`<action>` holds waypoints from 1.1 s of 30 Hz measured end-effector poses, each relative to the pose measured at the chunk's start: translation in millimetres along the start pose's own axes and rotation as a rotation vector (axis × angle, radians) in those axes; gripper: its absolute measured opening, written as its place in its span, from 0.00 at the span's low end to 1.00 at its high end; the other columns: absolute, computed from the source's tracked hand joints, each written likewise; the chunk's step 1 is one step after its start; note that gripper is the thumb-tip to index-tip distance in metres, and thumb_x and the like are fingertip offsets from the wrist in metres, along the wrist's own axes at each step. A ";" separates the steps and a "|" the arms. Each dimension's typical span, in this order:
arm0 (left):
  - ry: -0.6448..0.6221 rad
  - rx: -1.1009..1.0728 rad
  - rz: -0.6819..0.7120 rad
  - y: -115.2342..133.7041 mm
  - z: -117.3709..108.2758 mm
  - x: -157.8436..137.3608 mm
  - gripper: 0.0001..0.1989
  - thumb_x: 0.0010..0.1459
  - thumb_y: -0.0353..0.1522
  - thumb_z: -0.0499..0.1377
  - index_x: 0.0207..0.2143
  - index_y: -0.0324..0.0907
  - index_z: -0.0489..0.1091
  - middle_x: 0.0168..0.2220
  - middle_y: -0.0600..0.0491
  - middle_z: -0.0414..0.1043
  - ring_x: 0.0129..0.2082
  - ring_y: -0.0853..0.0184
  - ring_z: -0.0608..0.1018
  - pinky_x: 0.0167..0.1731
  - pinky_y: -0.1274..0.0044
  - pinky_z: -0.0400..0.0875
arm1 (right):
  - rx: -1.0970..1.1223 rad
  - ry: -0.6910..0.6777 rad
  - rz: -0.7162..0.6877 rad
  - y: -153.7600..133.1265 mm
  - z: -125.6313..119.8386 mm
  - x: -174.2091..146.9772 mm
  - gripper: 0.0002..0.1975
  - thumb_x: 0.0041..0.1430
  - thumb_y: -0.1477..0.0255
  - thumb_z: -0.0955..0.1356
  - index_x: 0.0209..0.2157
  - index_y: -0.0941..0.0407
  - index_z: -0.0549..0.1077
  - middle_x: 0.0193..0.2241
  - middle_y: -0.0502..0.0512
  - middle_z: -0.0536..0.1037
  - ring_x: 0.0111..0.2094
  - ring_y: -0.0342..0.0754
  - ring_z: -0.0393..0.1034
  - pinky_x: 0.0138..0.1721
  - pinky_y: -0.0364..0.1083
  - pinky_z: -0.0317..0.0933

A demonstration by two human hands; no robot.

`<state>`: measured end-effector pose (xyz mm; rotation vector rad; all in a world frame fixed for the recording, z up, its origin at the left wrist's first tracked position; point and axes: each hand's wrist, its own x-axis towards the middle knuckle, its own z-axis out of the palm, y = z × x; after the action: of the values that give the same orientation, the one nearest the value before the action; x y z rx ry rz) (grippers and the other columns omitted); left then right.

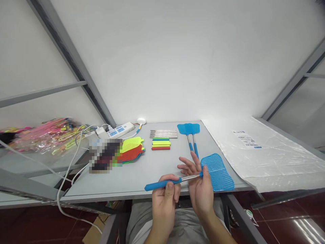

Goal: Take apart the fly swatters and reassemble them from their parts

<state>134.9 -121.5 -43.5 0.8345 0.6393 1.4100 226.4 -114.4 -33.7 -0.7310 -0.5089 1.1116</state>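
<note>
Head view: over the counter we hold a blue swatter. Our left hand is closed around the handle; our right hand, loosely spread, pins the neck with its thumb. We'd best keep handle and shaft aligned.

Bright, even light, glare on floor.

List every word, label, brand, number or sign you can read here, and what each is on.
No text can be read with certainty.
Printed label on the white package: lines of print and a barcode-like block, too small and blurred to read.
Power strip: blue panels; any print is too small to read.
Held blue swatter: no lettering can be made out.
</note>
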 end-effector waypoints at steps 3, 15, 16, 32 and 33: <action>0.018 0.112 -0.027 12.4 -17.3 10.5 0.12 0.59 0.40 0.61 0.39 0.42 0.72 0.18 0.60 0.56 0.20 0.74 0.62 0.25 0.79 0.59 | -0.053 -0.034 -0.047 -10.4 -12.8 7.7 0.24 0.67 0.54 0.55 0.51 0.52 0.71 0.36 0.54 0.78 0.36 0.49 0.70 0.44 0.50 0.60; -0.374 0.796 -0.215 24.3 -12.4 10.1 0.20 0.66 0.45 0.47 0.28 0.42 0.64 0.16 0.59 0.60 0.17 0.73 0.62 0.20 0.80 0.54 | -0.459 -0.189 -0.023 -4.6 -4.3 -6.0 0.18 0.65 0.57 0.60 0.51 0.53 0.64 0.37 0.53 0.72 0.29 0.43 0.67 0.28 0.42 0.64; -0.376 0.782 -0.223 21.2 -6.9 7.4 0.20 0.66 0.45 0.45 0.29 0.42 0.63 0.16 0.60 0.58 0.17 0.72 0.61 0.20 0.80 0.53 | -0.479 -0.219 0.022 -1.4 -1.1 -10.1 0.20 0.65 0.56 0.59 0.53 0.52 0.62 0.38 0.53 0.71 0.26 0.42 0.66 0.22 0.41 0.62; -0.516 1.289 0.348 12.8 12.1 72.5 0.11 0.67 0.33 0.47 0.36 0.44 0.67 0.36 0.52 0.70 0.38 0.63 0.69 0.40 0.71 0.63 | -1.521 0.094 -0.053 -62.4 -68.8 93.7 0.31 0.62 0.60 0.59 0.62 0.62 0.58 0.19 0.47 0.70 0.23 0.50 0.66 0.28 0.45 0.56; -0.507 1.293 0.363 11.5 12.0 78.5 0.10 0.67 0.33 0.47 0.36 0.44 0.67 0.37 0.51 0.70 0.39 0.62 0.69 0.41 0.70 0.64 | -1.543 0.082 -0.046 -64.2 -70.5 99.2 0.28 0.62 0.60 0.58 0.59 0.61 0.62 0.20 0.48 0.71 0.24 0.50 0.67 0.28 0.45 0.56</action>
<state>144.1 -45.4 -19.9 2.3241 1.0145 0.8833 351.7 -57.7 -31.6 -2.0468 -1.3132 0.4561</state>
